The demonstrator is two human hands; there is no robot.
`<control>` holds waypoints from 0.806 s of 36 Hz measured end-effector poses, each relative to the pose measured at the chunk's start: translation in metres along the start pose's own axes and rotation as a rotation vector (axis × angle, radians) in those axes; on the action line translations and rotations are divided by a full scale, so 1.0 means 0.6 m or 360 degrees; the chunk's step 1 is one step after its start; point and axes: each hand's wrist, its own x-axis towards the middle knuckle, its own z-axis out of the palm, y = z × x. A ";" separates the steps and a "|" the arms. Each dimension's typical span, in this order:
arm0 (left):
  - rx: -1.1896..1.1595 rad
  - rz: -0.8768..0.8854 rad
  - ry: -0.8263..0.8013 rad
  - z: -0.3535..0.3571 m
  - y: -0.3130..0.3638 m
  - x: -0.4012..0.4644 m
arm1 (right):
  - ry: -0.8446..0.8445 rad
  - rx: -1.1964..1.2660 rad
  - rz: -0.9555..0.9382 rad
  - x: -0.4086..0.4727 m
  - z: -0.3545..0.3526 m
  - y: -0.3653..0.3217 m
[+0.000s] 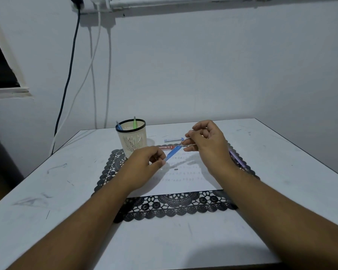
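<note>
So, we held the blue mechanical pencil (173, 152) tilted above the paper sheet (183, 180). Left hand (146, 162) pinched its lower end and right hand (205, 141) pinched the upper, metal end. Red lead case (167, 147) and clear lead tube (173, 140) lay just behind it. Pen cup (132, 141) stood at the far-left corner of the black lace mat (176, 208).
</note>
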 end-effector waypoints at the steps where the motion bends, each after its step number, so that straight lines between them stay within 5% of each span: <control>1: -0.0004 0.0004 0.0001 0.000 0.000 0.000 | 0.0010 0.0008 -0.0005 0.001 0.000 -0.001; 29: -0.0201 -0.0037 0.0034 0.003 0.004 -0.001 | -0.0049 -0.0098 -0.0071 -0.002 -0.002 0.007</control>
